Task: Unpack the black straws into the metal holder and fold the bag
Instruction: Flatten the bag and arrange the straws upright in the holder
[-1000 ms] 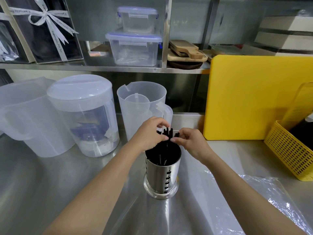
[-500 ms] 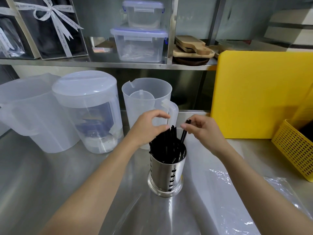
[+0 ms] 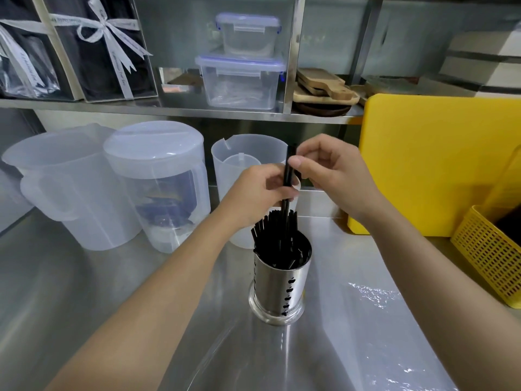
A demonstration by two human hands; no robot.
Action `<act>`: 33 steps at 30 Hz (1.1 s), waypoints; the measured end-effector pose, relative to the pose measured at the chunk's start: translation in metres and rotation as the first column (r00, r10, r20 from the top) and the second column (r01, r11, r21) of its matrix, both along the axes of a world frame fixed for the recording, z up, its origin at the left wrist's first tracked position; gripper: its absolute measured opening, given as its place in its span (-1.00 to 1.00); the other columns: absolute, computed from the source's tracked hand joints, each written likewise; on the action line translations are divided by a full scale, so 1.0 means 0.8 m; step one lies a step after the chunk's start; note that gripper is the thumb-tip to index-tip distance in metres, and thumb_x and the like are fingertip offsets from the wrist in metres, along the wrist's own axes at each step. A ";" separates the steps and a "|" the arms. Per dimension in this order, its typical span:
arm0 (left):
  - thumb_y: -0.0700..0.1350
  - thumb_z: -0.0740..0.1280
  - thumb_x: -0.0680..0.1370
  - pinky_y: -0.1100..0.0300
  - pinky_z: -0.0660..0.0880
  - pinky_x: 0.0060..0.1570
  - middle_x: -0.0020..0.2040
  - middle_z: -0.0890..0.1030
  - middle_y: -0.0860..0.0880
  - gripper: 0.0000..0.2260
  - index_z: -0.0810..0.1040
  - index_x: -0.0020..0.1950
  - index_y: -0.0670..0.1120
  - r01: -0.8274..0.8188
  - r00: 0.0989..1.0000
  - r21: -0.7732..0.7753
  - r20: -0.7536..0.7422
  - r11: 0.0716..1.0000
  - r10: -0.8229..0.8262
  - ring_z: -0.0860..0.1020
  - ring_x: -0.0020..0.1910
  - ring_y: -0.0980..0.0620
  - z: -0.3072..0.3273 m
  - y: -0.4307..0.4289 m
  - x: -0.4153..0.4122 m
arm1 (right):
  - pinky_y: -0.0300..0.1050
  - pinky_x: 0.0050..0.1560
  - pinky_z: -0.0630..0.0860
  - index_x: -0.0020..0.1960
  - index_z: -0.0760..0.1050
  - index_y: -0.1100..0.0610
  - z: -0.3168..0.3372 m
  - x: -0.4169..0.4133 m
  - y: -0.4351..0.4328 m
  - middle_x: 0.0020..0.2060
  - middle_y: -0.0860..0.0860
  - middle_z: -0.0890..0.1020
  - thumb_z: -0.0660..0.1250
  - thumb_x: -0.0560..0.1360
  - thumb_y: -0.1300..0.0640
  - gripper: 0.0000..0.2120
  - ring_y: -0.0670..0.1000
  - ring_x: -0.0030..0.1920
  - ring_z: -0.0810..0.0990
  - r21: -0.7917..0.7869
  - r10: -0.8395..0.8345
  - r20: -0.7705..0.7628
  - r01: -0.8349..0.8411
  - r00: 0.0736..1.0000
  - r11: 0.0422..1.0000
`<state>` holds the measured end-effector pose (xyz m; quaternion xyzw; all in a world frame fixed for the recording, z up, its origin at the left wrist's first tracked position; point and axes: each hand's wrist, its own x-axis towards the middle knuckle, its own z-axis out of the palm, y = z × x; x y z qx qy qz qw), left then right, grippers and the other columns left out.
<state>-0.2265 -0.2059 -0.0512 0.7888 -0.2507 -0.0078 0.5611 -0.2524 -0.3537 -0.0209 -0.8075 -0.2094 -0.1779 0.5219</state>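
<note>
A perforated metal holder (image 3: 277, 289) stands upright on the steel counter, filled with several black straws (image 3: 275, 238). One black straw (image 3: 288, 176) sticks up higher than the rest. My left hand (image 3: 258, 193) grips its middle just above the holder. My right hand (image 3: 329, 170) pinches its top end between thumb and forefinger. The clear plastic bag (image 3: 375, 328) lies flat on the counter to the right of the holder, under my right forearm.
Three translucent pitchers (image 3: 158, 179) stand behind and left of the holder. A yellow cutting board (image 3: 439, 165) leans at the right, with a yellow basket (image 3: 490, 249) beside it. A shelf (image 3: 180, 110) above carries clear containers (image 3: 239, 80) and wooden boards.
Both hands have risen from the holder's rim. A single straw has been lifted above the others, now held by both hands.
</note>
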 end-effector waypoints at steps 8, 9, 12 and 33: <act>-0.29 0.36 0.47 0.15 0.64 -0.20 -0.22 0.63 -0.08 -0.89 0.53 -0.16 -0.09 -0.281 0.960 -0.409 -0.122 0.868 0.253 0.65 -0.25 0.06 0.015 0.029 0.007 | -0.45 -0.49 0.34 -0.09 0.53 0.16 -0.038 0.003 -0.030 -0.38 0.00 0.53 0.25 0.53 0.28 -0.90 -0.26 -0.48 0.46 -0.091 -0.146 -0.240 0.127 0.960 0.988; -0.29 0.35 0.47 0.17 0.63 -0.22 -0.23 0.63 -0.08 -0.91 0.52 -0.15 -0.10 -0.308 0.951 -0.444 -0.148 0.842 0.270 0.65 -0.26 0.07 0.015 0.030 0.006 | -0.44 -0.49 0.35 -0.07 0.54 0.15 -0.042 0.002 -0.032 -0.37 0.01 0.53 0.24 0.53 0.29 -0.88 -0.25 -0.48 0.47 -0.135 -0.149 -0.264 0.117 0.953 0.984; -0.26 0.32 0.50 0.13 0.63 -0.18 -0.21 0.64 -0.10 -0.96 0.54 -0.13 -0.16 -0.396 0.915 -0.526 -0.291 0.752 0.278 0.67 -0.24 0.05 0.010 0.032 0.006 | -0.34 -0.48 0.41 0.00 0.52 0.08 -0.051 0.000 -0.035 -0.33 0.06 0.55 0.28 0.50 0.33 -0.81 -0.15 -0.44 0.47 -0.164 -0.072 -0.351 0.014 0.934 0.986; -0.11 0.27 0.52 0.19 0.50 -0.28 -0.20 0.62 -0.11 -0.89 0.53 -0.16 -0.10 -0.553 0.795 -0.254 -0.448 0.794 0.409 0.57 -0.26 0.02 -0.036 0.034 -0.029 | -0.42 -0.42 0.32 -0.21 0.45 0.17 -0.037 -0.039 -0.011 -0.44 -0.07 0.43 0.17 0.58 0.17 -0.78 -0.26 -0.45 0.41 0.088 -0.338 0.051 0.333 0.940 0.939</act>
